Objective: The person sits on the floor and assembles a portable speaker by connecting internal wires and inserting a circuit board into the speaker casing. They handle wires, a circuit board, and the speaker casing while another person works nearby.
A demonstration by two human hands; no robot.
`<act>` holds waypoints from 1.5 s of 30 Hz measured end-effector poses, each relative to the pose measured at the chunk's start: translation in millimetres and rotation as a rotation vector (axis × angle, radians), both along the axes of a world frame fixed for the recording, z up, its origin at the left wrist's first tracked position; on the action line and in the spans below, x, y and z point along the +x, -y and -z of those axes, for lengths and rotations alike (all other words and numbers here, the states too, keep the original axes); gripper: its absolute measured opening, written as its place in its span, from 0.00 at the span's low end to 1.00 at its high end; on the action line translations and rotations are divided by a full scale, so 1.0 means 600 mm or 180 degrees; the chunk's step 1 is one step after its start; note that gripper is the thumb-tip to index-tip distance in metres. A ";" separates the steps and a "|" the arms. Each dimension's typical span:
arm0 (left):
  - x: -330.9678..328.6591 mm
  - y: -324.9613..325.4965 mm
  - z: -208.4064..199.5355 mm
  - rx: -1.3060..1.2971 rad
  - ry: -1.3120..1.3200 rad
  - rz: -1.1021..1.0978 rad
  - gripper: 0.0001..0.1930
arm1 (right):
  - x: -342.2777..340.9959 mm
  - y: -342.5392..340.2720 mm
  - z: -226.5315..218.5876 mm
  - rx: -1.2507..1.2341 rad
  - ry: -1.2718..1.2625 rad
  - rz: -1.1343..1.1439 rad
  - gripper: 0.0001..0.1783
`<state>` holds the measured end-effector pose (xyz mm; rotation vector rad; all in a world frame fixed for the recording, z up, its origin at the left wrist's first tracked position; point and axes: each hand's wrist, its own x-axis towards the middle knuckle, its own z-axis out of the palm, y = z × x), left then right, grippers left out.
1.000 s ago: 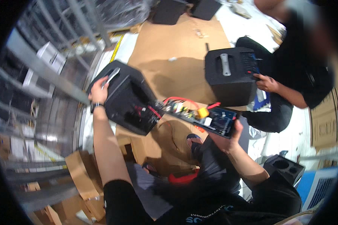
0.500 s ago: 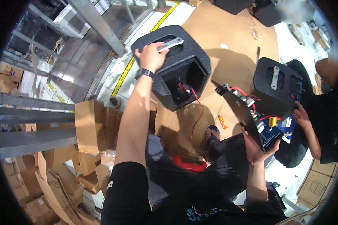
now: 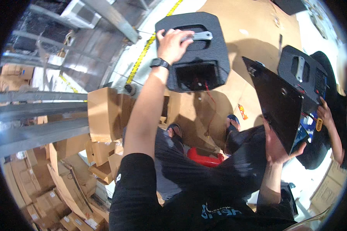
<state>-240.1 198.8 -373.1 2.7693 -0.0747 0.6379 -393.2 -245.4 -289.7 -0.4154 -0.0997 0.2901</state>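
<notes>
My left hand [image 3: 174, 45] is closed around the left end of the grey handle [image 3: 201, 35] on a black textured speaker cabinet [image 3: 221, 54]. A rectangular opening [image 3: 196, 75] in the cabinet's near side shows a dark hollow, and a thin red wire [image 3: 209, 93] hangs out of it. On the right, my right hand [image 3: 275, 148] grips the lower end of a black flat panel [image 3: 275, 100], held up on a slant. Its smooth dark face is in view; a bit of circuit board [image 3: 301, 138] shows behind its lower edge, and the rest is hidden.
At the right, a co-worker's hand [image 3: 325, 111] is by a second black speaker cabinet [image 3: 287, 63] with a grey handle. A red rounded object [image 3: 206, 156] lies between my feet. An orange packet [image 3: 242, 111] rests on the cardboard sheet [image 3: 254, 27]. Cardboard boxes [image 3: 103, 115] and metal beams [image 3: 42, 133] stand left.
The panel in my right hand has turned, so its smooth face shows instead of the wired electronics. The cabinet under my left hand has tilted, and its opening looks narrower. The whole view has shifted.
</notes>
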 end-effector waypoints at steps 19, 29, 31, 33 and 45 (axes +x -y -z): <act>-0.132 0.042 0.013 -0.0137 0.0656 -0.0138 0.18 | -0.040 0.042 0.019 -0.1629 -0.0266 0.0870 0.48; -0.138 0.065 -0.010 0.0782 0.0067 -0.0361 0.17 | -0.043 0.048 0.021 -0.1129 -0.0120 0.0828 0.48; -0.135 0.067 -0.010 0.0828 0.0024 -0.0449 0.17 | -0.043 0.056 0.026 -0.1258 -0.0188 0.1028 0.52; -0.134 0.070 -0.006 0.0838 -0.0122 -0.0571 0.17 | -0.045 0.066 0.030 -0.1448 -0.0253 0.1212 0.52; -0.149 0.098 -0.011 -0.0099 0.0263 -0.0653 0.21 | -0.100 0.016 0.056 -0.1446 -0.0283 0.0947 0.47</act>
